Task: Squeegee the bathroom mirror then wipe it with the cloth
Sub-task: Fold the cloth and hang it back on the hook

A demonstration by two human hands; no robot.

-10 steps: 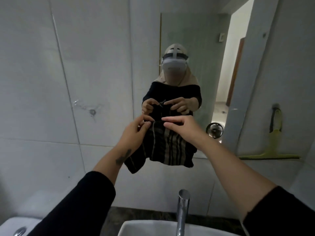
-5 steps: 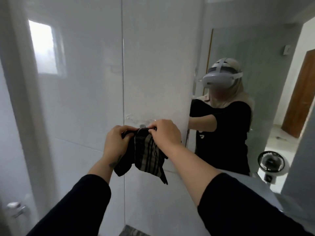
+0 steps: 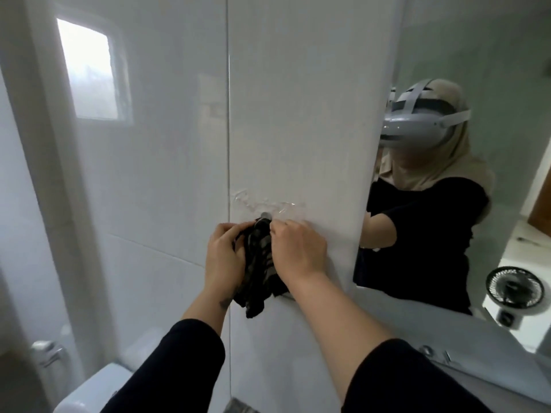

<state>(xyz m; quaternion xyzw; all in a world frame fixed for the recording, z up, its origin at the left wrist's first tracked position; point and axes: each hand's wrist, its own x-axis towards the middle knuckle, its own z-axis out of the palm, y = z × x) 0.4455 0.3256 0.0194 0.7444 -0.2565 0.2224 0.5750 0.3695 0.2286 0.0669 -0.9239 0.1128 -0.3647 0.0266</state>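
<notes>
- White glossy wall tiles (image 3: pixel 167 174) ahead of the hands.
- Daylight window (image 3: pixel 88 70) up-left.
- Toilet cistern (image 3: pixel 89 391) below-left.
- Small fan (image 3: pixel 514 289) to the right.

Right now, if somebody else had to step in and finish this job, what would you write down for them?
Left hand: closed on the cloth, on its left side.
Right hand: closed on the cloth's top edge, right beside a small metal hook on the wall tile.
Cloth: dark and striped, bunched between both hands, held against the tile, hanging below them.
Mirror: off to the right; neither hand touches it.
Squeegee: not in view.
Done: cannot tell from here whether the mirror has been squeegeed or wiped.
Left: check the mirror. The cloth looks to be at the hook, either coming off or going on.
</notes>
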